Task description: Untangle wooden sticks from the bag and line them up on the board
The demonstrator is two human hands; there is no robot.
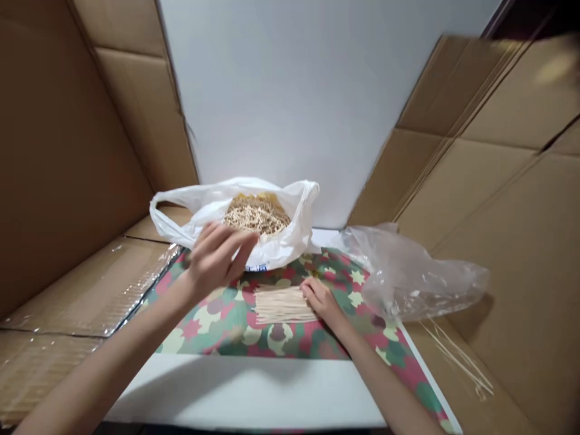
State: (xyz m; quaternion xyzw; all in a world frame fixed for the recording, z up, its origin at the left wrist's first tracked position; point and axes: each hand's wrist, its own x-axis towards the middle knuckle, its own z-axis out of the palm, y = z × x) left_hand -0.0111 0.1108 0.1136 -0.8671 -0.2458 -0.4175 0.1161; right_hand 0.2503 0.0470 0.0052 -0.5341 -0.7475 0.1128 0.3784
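My left hand (220,260) hangs with its fingers apart over the front of a white plastic bag (194,208), close to a heap of thin wooden sticks (256,216) inside it. Yellowish material shows behind the heap, too unclear to name. My right hand (321,302) rests with curled fingers on the right end of a flat bundle of parallel wooden sticks (283,305). That bundle lies on a camouflage-patterned mat (217,338), and the bag sits at the mat's far edge.
A crumpled clear plastic bag (408,275) lies right of the mat, with a few loose sticks (462,356) on the cardboard below it. Cardboard sheets (498,211) wall both sides, plastic film (95,290) lies at left, and a white board (294,103) stands behind.
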